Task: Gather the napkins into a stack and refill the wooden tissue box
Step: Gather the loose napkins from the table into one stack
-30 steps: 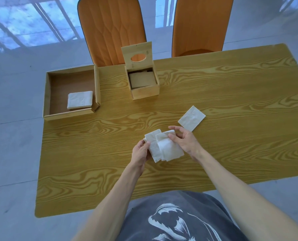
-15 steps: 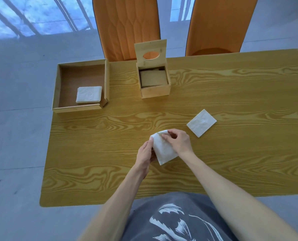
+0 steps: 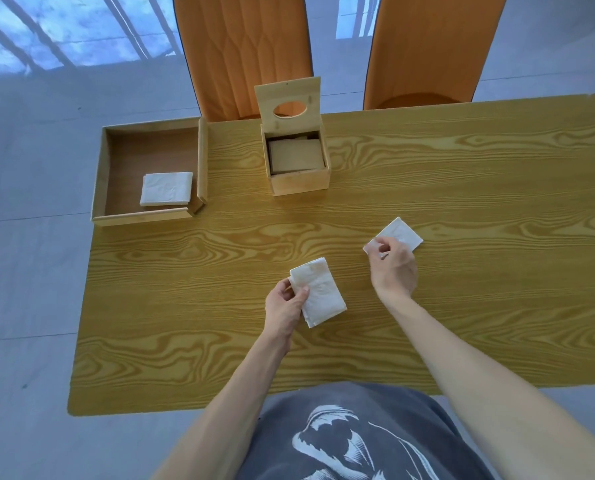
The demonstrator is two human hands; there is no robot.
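Observation:
My left hand grips a small stack of white napkins by its left edge, just above the wooden table. To the right, my right hand pinches the near corner of a single white napkin lying on the table. The wooden tissue box stands at the back centre with its lid, which has an oval hole, flipped upright. Inside it I see a brownish flat plate or pad low in the box.
A shallow wooden tray sits at the back left corner with a folded stack of white napkins in its near right part. Two orange chairs stand behind the table's far edge. Grey floor surrounds the table.
My right hand has let go of the stack and reached right to the lone napkin. The left hand keeps the stack, now squared up, and has shifted slightly left.

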